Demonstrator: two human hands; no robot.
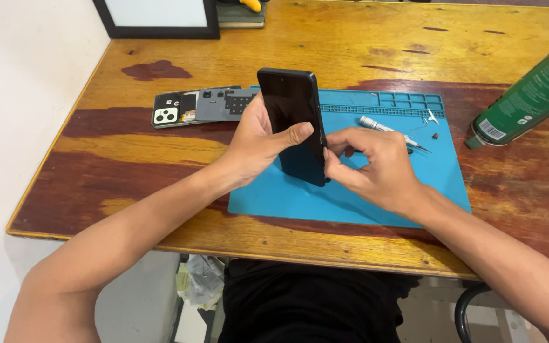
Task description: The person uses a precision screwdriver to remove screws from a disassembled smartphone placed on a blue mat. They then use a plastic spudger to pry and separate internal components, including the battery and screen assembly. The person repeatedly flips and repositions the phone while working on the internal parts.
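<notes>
My left hand (258, 141) grips a black smartphone (292, 109), holding it upright on its lower edge over the blue work mat (351, 197). Its dark screen faces me, and my left thumb lies across the front. My right hand (373, 166) is at the phone's right edge near the bottom, with thumb and forefinger pinched against the side. Whether they hold a small part there I cannot tell.
A silver screwdriver (386, 129) and tiny loose parts (433, 118) lie on the mat's far right. A disassembled phone back with a camera module (189, 107) rests left of the mat. A green spray can (532, 95) lies at right. A black-framed board (158, 18) stands at the back.
</notes>
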